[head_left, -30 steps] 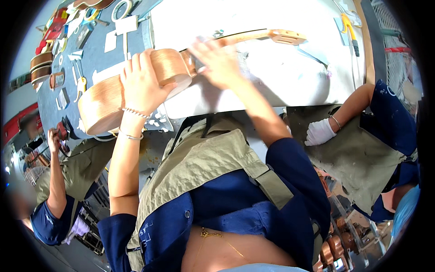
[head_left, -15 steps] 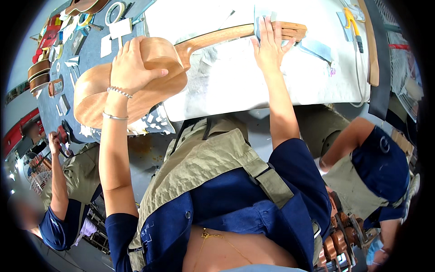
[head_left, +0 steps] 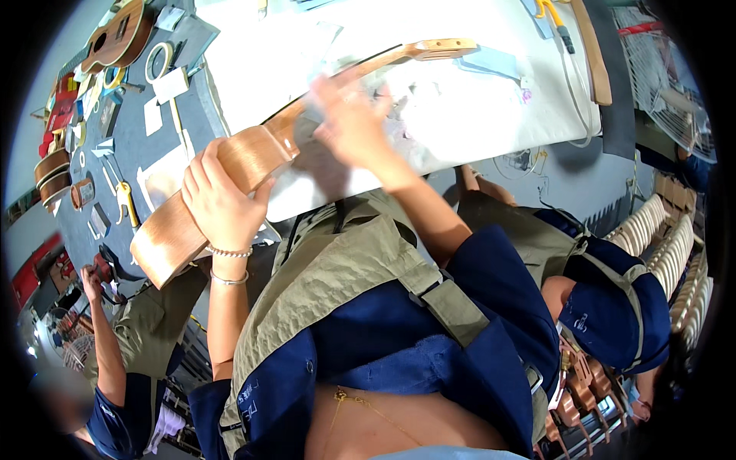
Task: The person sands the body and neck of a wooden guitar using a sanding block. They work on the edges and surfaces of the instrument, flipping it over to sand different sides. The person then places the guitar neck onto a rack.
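A bare-wood ukulele (head_left: 165, 238) is tipped on its side at the table's near edge, its neck running up and right to the headstock (head_left: 445, 49). My left hand (head_left: 222, 195) grips its body, with the fingers over the side and the thumb toward the neck. Beside the neck, close to where it joins the body, is my right hand (head_left: 353, 119), smeared by motion. Its fingers are too blurred to read, and whether it holds anything is unclear. A pale blue sheet (head_left: 494, 61) lies on the table just past the headstock.
The white tabletop (head_left: 460, 138) adjoins a dark mat holding a tape roll (head_left: 159, 61), a yellow-handled tool (head_left: 125, 203) and another ukulele (head_left: 119, 38). A yellow tool with a cable (head_left: 556, 23) lies far right. Co-workers stand on the left (head_left: 115, 406) and right (head_left: 613, 307).
The ukulele has rolled from lying flat onto its side. My right hand has left the headstock and come left and nearer along the neck. My left hand still grips the body.
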A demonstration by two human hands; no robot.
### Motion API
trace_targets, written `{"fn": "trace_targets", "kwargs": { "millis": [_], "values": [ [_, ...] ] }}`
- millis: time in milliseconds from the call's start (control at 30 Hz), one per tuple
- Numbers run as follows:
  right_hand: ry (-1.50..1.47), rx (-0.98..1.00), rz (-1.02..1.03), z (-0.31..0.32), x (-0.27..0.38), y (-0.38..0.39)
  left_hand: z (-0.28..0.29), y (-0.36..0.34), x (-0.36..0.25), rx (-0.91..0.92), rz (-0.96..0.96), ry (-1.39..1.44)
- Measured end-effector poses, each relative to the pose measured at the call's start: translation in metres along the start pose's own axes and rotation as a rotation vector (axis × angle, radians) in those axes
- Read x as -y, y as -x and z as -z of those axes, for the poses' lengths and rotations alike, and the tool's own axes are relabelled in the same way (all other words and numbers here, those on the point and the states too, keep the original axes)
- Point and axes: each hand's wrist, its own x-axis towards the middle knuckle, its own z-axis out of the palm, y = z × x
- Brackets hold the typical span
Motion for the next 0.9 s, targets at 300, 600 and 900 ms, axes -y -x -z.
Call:
{"fn": "trace_targets", "kwargs": {
  "millis": [300,600,900],
  "values": [
    [0.346,-0.617,-0.194,0.098,-0.151,-0.011,-0.001,0.008,0.001,-0.047,-0.017,-0.02],
    [0.423,-0.385,-0.089,0.086,-0.158,-0.015,-0.002,0.009,0.0,-0.051,-0.04,-0.045],
    [0.722,-0.436,-0.274,0.14,-0.202,0.035,0.001,-0.044,0.0,0.291,-0.25,-0.047]
  ]
}}
